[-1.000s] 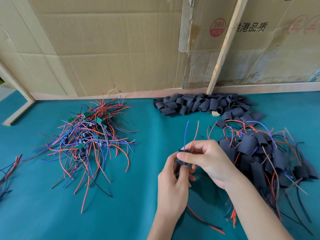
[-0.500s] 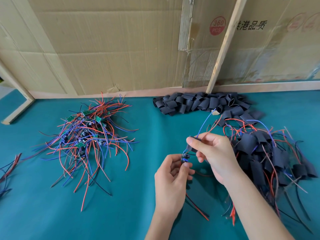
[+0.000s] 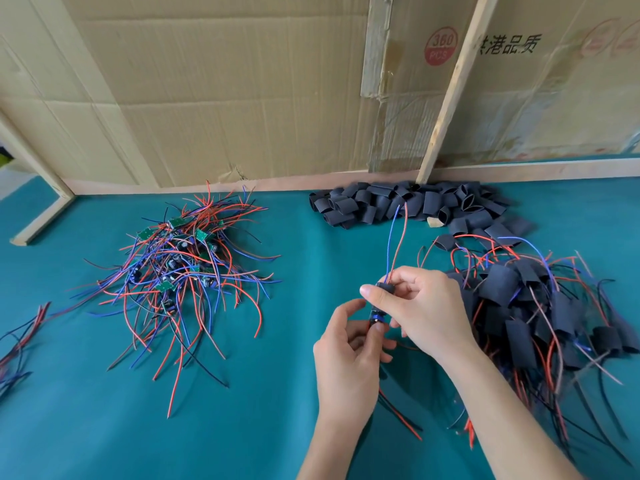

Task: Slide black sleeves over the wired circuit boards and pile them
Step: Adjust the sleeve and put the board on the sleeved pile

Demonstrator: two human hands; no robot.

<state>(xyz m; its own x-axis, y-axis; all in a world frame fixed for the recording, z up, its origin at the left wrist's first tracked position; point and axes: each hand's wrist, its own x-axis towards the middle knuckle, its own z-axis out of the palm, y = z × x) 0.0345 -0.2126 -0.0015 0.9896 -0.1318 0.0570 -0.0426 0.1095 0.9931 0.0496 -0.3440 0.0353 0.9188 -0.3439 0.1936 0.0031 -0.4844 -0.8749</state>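
A black sleeve (image 3: 385,286) is pinched in the right hand (image 3: 420,306) over the wires (image 3: 394,240); the left hand (image 3: 349,355) grips the circuit board (image 3: 375,315) below.

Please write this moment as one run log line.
left hand: holds circuit board | right hand: pinches black sleeve on its wires | stage: sleeving, not piled

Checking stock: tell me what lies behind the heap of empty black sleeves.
Behind the empty black sleeves stand a leaning wooden slat and cardboard sheets. The slat's foot is hidden by the sleeves.

black sleeve (image 3: 385,286) – above circuit board (image 3: 375,315) | unsleeved, mid-air
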